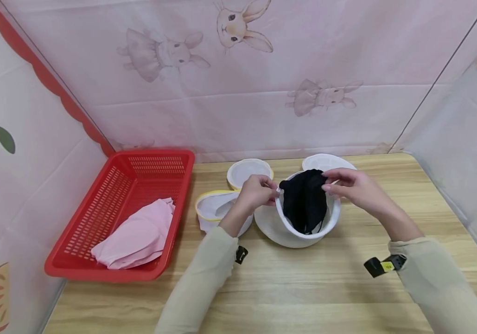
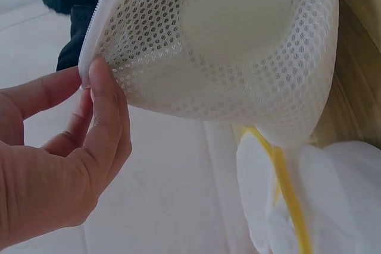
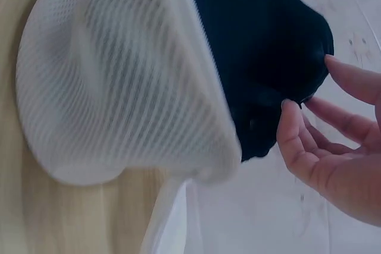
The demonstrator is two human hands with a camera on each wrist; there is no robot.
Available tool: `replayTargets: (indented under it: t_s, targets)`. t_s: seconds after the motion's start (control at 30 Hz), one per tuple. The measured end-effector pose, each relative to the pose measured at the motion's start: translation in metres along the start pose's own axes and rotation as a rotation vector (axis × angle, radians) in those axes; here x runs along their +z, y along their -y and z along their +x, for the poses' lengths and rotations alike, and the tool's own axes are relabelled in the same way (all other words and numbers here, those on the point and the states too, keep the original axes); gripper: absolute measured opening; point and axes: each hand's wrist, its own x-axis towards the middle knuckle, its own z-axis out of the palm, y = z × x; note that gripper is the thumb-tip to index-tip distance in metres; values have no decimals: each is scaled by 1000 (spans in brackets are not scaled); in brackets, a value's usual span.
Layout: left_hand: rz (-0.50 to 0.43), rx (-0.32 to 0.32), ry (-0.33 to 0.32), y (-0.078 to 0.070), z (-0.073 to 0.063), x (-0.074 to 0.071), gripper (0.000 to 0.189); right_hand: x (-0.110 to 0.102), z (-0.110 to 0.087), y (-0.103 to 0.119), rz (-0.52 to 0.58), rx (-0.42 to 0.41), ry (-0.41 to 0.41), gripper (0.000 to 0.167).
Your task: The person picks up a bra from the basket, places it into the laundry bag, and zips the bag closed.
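Note:
A white mesh laundry bag (image 1: 301, 233) stands upright with its round mouth tipped toward me. My left hand (image 1: 258, 191) pinches the zipped rim at the left; in the left wrist view the thumb and fingers hold the zipper edge (image 2: 89, 66). Inside the mouth sits a black bra (image 1: 305, 199), folded cup to cup and rising above the rim. At its upper right, my right hand (image 1: 352, 188) pinches the bra's edge. The right wrist view shows the fingertips on the dark cup (image 3: 280, 46), which sticks out past the mesh wall (image 3: 128, 75).
To the left is a red plastic basket (image 1: 117, 277) with folded pink fabric pieces (image 1: 138, 234). Beside the mesh bag lies a white bag with yellow trim (image 1: 206, 222), and a round mesh lid (image 1: 248, 170) is behind it. A white flap (image 1: 326, 161) lies at the back right.

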Motion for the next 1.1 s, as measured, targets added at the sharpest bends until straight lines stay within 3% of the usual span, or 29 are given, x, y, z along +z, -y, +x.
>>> replayTargets:
  t_s: [0.2, 0.6, 0.93, 1.1]
  targets:
    - [30, 43, -30, -5, -6, 8, 8, 19, 16, 10, -10, -92, 64, 28]
    - [104, 62, -63, -6, -7, 10, 13, 39, 31, 5, -113, -17, 130, 12]
    - [287, 86, -84, -10, -10, 6, 6, 44, 34, 4, -164, -19, 139, 13]
    - [328, 57, -83, -13, -10, 2, 6, 38, 32, 16, -157, -63, 120, 22]
